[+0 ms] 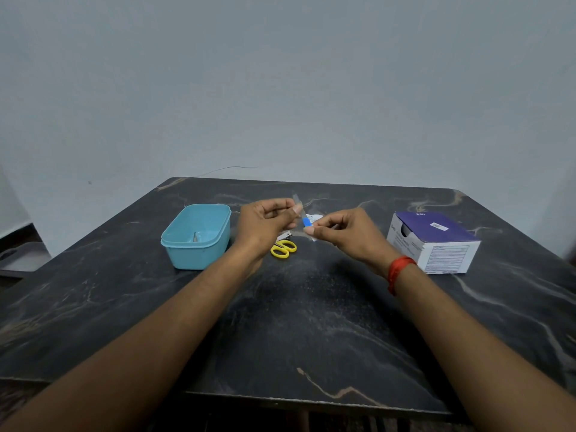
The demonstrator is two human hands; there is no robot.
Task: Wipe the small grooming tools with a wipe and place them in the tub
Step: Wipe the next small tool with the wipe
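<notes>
Blue-banded strip (307,222), pinched endwise by left hand (265,224) and right hand (346,235); seemingly mid-wipe, next a carry to the tub (193,257).

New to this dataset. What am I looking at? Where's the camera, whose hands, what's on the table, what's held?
No machine: a person's two bare hands, filmed by one wide-angle camera worn on the head, looking down. On the dark marbled table sit a light-blue plastic tub with a small metal tool inside, yellow-handled scissors, a silver nail clipper partly behind the left hand, and a purple-and-white cardboard box. The left hand and right hand both pinch a thin pale strip with a blue band, too blurred to tell wipe packet from tool. A small white scrap lies behind it.
</notes>
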